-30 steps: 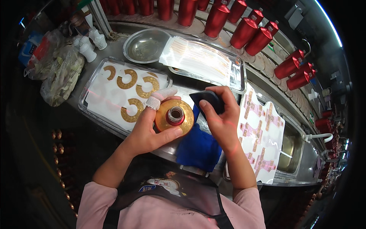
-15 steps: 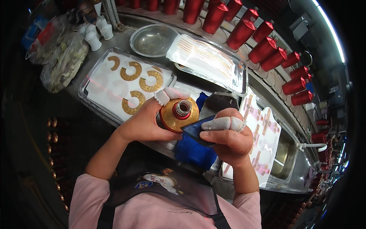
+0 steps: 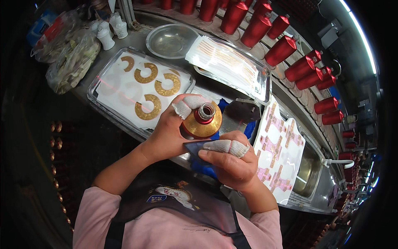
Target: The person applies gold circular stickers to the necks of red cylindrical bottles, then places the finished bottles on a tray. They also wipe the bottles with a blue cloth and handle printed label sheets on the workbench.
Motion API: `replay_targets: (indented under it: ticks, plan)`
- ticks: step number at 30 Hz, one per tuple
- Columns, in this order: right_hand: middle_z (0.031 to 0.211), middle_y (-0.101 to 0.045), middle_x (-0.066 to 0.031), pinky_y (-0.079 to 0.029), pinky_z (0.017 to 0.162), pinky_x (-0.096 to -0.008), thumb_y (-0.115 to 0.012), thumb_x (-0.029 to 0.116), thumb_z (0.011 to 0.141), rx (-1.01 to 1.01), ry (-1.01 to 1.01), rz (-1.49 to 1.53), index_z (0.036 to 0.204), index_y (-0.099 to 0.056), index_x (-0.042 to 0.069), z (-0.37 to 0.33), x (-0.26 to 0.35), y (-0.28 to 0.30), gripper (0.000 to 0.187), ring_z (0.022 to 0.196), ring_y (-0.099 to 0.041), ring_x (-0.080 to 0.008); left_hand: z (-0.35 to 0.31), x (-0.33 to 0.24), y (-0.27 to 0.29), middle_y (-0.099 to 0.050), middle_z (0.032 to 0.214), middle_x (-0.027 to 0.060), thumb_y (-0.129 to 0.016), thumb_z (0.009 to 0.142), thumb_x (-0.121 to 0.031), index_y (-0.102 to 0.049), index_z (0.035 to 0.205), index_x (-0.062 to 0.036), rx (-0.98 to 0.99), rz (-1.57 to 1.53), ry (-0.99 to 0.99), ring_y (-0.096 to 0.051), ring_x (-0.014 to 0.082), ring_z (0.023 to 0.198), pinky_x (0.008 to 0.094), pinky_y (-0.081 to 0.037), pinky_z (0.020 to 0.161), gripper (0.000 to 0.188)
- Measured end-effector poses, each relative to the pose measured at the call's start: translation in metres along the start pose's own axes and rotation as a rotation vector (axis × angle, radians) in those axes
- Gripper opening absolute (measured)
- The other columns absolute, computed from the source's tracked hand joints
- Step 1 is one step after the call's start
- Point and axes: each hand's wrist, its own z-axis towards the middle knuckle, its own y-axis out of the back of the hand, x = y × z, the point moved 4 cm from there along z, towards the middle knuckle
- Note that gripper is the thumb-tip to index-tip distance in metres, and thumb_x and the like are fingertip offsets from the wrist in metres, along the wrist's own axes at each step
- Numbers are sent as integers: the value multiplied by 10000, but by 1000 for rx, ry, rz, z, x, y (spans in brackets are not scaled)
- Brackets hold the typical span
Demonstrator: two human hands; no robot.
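1. Many red bottles (image 3: 282,49) stand in rows along the far edge of the metal bench (image 3: 137,39). A clear tray (image 3: 108,79) near the bench's left end holds gold rings (image 3: 149,107) on white paper. A metal bowl (image 3: 172,39) sits behind it.
2. One small bottle (image 3: 203,122) is held up over the near edge of the bench. It has a shiny gold top and a red neck.
3. The left hand (image 3: 172,128) wraps around the small bottle, with a bandaged thumb on top. The right hand (image 3: 232,164) has bandaged fingers (image 3: 226,146) and pinches a dark flat scraper (image 3: 195,146) against the bottle's side.
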Motion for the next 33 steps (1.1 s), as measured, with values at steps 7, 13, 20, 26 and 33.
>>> replay_targets:
  ticks: [7,13,20,26,33]
  plan:
    - [890,-705,-77,-516,691,-347,-735,-68,660,-39,-25,-4,919,-746,45,3,5,-2,283,781,-635,-262,-12,4,-10,-556,1235,148,-916,646,-174,-580,1320,-109,-172,139,-117,-590,339,1153,409,-492,986,756]
    - [898,-715,-89,-519,687,-349,-737,-58,652,9,-4,9,935,-752,43,1,3,-7,301,783,-640,-259,-18,10,-20,-561,1211,123,-915,655,-212,-602,1302,-112,-298,193,-159,-590,318,1097,400,-503,932,725]
    - [877,-713,-91,-515,712,-356,-704,-97,650,-1,-122,-4,954,-757,40,4,9,-6,338,783,-643,-262,-19,9,-24,-530,1248,142,-954,617,-315,-520,1383,-113,-362,269,-203,-538,352,1178,432,-457,1006,903]
    - [867,-717,-94,-535,748,-343,-780,-115,650,-130,-239,-213,943,-758,65,1,-1,12,344,830,-665,-258,3,9,6,-441,1426,176,-895,693,-224,-427,1450,-68,78,68,-127,-461,342,1335,422,-387,1126,903]
    - [839,-696,-95,-523,726,-347,-725,-134,649,-138,-207,-139,948,-761,53,-2,-3,1,355,807,-648,-271,-2,0,-6,-529,1341,152,-887,653,-168,-557,1358,-109,33,186,-170,-533,349,1215,430,-432,1062,781]
